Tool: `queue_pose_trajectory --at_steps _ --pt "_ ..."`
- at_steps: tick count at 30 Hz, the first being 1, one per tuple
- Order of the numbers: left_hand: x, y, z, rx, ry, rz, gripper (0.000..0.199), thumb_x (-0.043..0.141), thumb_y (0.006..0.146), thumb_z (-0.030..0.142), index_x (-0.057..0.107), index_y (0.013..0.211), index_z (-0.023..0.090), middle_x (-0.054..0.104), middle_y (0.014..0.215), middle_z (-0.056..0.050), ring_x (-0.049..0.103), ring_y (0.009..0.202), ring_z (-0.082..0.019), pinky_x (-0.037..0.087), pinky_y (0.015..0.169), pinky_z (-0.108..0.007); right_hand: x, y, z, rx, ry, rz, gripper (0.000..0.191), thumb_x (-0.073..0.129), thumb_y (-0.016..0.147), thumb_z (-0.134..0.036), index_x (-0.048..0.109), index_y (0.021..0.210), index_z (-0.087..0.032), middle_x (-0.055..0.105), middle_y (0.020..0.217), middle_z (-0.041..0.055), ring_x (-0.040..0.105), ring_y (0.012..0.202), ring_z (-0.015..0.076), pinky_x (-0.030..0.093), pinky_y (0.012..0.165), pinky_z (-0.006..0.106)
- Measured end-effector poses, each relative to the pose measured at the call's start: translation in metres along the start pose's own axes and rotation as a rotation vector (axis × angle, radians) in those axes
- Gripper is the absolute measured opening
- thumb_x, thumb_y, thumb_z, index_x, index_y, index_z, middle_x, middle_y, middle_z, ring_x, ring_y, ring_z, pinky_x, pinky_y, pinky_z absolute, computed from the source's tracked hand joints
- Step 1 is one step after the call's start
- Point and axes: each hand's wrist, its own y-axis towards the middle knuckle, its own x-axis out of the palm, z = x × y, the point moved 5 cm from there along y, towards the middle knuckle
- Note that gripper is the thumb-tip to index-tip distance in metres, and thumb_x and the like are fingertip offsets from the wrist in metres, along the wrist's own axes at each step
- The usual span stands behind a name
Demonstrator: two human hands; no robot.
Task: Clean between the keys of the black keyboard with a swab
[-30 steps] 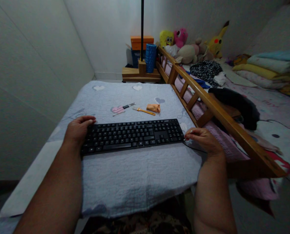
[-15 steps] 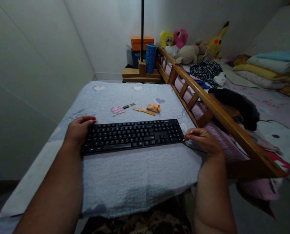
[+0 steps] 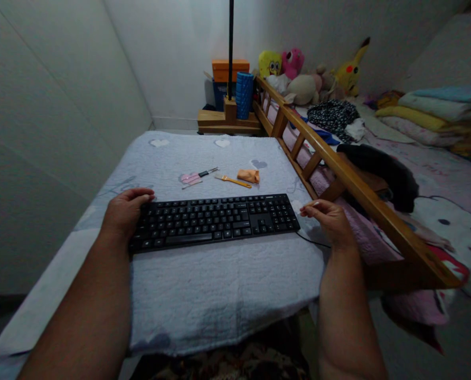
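A black keyboard (image 3: 219, 221) lies flat on the cloth-covered table, its keys facing up. My left hand (image 3: 126, 211) is closed on the keyboard's left end, with the thumb and fingers at its back left corner. Just off the right end, my right hand (image 3: 325, 216) pinches a thin cotton swab (image 3: 316, 204), mostly covered by the fingers. A cable (image 3: 312, 241) runs from the keyboard's right side under my right wrist. Behind the keyboard lie a yellow-handled brush (image 3: 235, 181), a crumpled orange packet (image 3: 248, 176), tweezers (image 3: 208, 172) and another swab (image 3: 191, 185).
A wooden bed rail (image 3: 318, 142) runs along the table's right side. Beyond it, the bed holds plush toys (image 3: 302, 87), clothes and folded bedding (image 3: 429, 113). At the back stand a wooden base with a black pole (image 3: 231, 47), a blue roller (image 3: 244, 95) and an orange box (image 3: 229, 70).
My right hand has lifted slightly up and away from the keyboard's right front corner, with the cotton swab still pinched. My left hand stays on the left end.
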Motion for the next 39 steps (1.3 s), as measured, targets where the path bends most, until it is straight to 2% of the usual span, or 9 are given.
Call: queue_pose_trajectory --at_steps 8,16,22,28,39 --pt "0.001 0.004 -0.004 -0.016 -0.057 -0.009 0.025 0.073 0.06 0.024 0.074 0.084 0.018 0.071 0.081 -0.001 0.06 0.075 -0.016 0.045 0.074 -0.028 0.014 0.003 0.002 0.014 -0.01 -0.053 0.015 0.074 0.077 -0.036 0.073 0.076 -0.021 0.073 0.076 0.0028 0.066 0.075 0.0192 0.049 0.077 0.032" --pt "0.001 0.0 0.001 -0.003 -0.022 0.002 0.019 0.071 0.062 0.023 0.074 0.081 0.019 0.071 0.08 -0.002 0.062 0.078 -0.018 0.047 0.08 -0.03 0.015 0.004 0.006 0.003 -0.098 -0.096 0.017 0.073 0.08 -0.039 0.073 0.078 -0.022 0.072 0.079 0.0019 0.066 0.08 0.0201 0.047 0.08 0.033" --pt "0.0 0.007 -0.007 0.007 -0.034 -0.005 0.024 0.074 0.061 0.025 0.075 0.085 0.019 0.072 0.082 0.0 0.061 0.076 -0.016 0.046 0.078 -0.028 0.008 0.005 0.008 0.022 -0.055 -0.025 0.017 0.072 0.076 -0.037 0.07 0.072 -0.021 0.07 0.073 0.0018 0.063 0.074 0.0188 0.047 0.074 0.032" --pt "-0.001 0.006 -0.006 0.003 0.015 0.008 0.024 0.074 0.062 0.026 0.076 0.085 0.02 0.072 0.083 -0.001 0.059 0.075 -0.016 0.045 0.077 -0.028 0.007 0.004 0.006 0.023 -0.065 -0.015 0.017 0.073 0.076 -0.037 0.071 0.072 -0.021 0.07 0.073 0.0022 0.062 0.073 0.0186 0.046 0.073 0.031" --pt "-0.001 0.007 -0.006 0.006 0.005 -0.003 0.026 0.073 0.061 0.027 0.076 0.085 0.02 0.071 0.081 0.0 0.059 0.074 -0.017 0.044 0.072 -0.028 0.015 0.005 0.01 -0.007 -0.101 -0.09 0.018 0.072 0.08 -0.04 0.073 0.078 -0.022 0.072 0.079 0.0022 0.065 0.079 0.0205 0.048 0.079 0.033"
